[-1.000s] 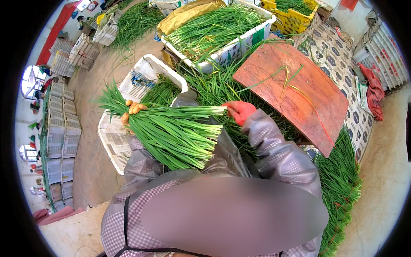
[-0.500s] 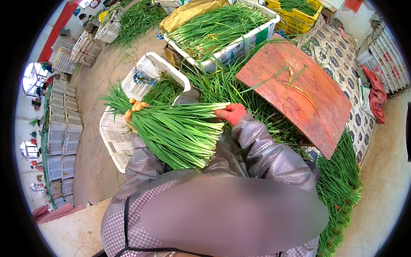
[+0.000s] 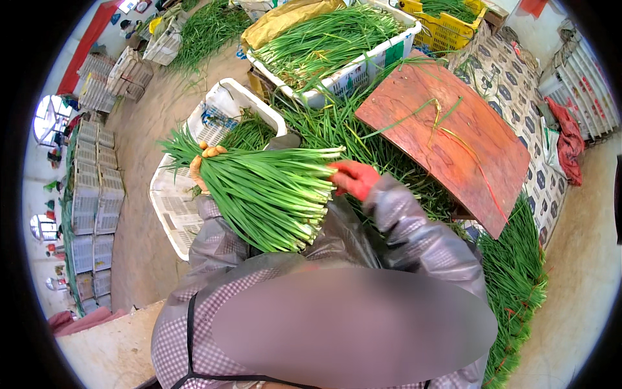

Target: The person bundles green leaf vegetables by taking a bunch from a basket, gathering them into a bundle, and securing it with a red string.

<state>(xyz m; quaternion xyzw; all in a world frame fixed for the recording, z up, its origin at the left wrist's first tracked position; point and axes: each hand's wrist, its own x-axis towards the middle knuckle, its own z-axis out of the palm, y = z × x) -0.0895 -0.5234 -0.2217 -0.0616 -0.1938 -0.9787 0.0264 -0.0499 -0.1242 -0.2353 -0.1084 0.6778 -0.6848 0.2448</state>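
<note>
My left hand (image 3: 207, 160), in a tan glove, is closed around the leafy part of a thick bunch of garlic chives (image 3: 272, 191). Green tips stick out to its left, and the pale cut ends fan out to the right, over my lap. My right hand (image 3: 356, 179), in a red glove, is at those pale ends, its fingers slightly curled and apart, with no stalk visibly gripped. Whether its fingertips touch the ends is hard to tell. Below the bunch, a white plastic crate (image 3: 170, 207) stands on the left with loose chives (image 3: 249, 134) inside.
A reddish wooden board (image 3: 447, 142) slants at the right, above loose chives. Ahead stands a white crate (image 3: 363, 74) full of chives, with a yellow crate (image 3: 447, 29) beyond. Tied bunches (image 3: 515, 279) lie at the lower right. Stacked crates (image 3: 97, 188) line the left.
My right hand has loosened from the pale ends and drawn back slightly to the right. The bunch, still in my left hand, has shifted a little.
</note>
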